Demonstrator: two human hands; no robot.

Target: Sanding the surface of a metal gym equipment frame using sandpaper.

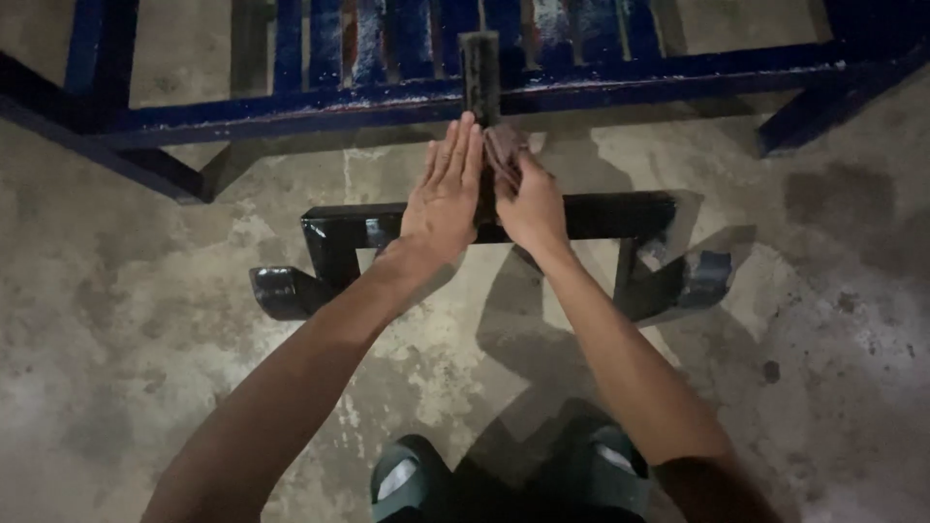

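Note:
A black metal frame of square tube (620, 215) stands on the concrete floor, with a crossbar, two short feet and an upright bar (480, 68) rising from its middle. My left hand (444, 194) lies flat, fingers straight and together, against the left side of the upright bar. My right hand (528, 199) presses a small brownish pad or folded sheet (504, 153) against the bar's right side. The part of the bar between my hands is hidden.
A blue metal rack (291, 107) with vertical slats and slanted legs stands just behind the black frame. Stained concrete floor (145, 320) spreads all around. My feet in dark green slippers (407, 479) show at the bottom edge.

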